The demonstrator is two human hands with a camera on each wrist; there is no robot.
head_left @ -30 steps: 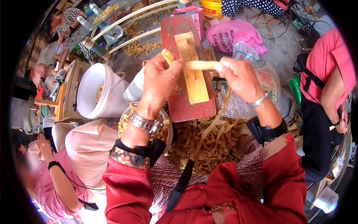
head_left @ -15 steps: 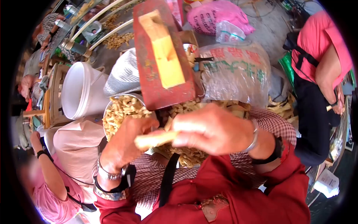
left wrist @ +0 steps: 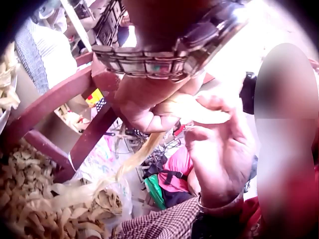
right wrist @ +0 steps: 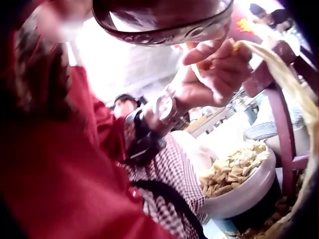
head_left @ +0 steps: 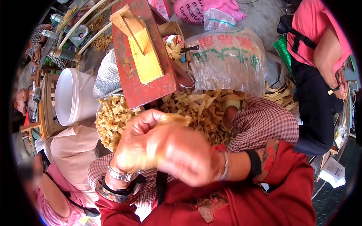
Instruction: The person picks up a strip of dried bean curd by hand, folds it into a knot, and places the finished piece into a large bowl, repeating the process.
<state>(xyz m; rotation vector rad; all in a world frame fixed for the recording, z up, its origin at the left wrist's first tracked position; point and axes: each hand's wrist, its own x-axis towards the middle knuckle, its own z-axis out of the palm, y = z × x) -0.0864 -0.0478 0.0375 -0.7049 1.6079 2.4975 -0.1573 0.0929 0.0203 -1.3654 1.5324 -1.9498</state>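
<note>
Apparently, the folding or knotting of a tan strip (left wrist: 213, 116) was the step in hand, as the strip was held up between two hands just above the lap. It was gripped in the curled fingers of the left hand (head_left: 131, 145), while its near end was pinched between the thumb and fingers of the right hand (head_left: 186, 156); little gap was left in either grip. The right hand was blurred in the head view, so the exact turn of the fold could not be told. From the left hand, a long tail was left hanging toward the heap of pieces (head_left: 205, 122) below. For the next move, a snug tuck of the short end seemed to be called for, with the tail kept free of twists. Beside the heap, more small pieces were held in a white tub (right wrist: 250, 193). Beyond, a wooden block (head_left: 147, 64) was left unheld on a red counter (head_left: 122, 69). Farther off, a clear plastic bag (head_left: 226, 62) and a pink bag (head_left: 192, 10) were seen.
</note>
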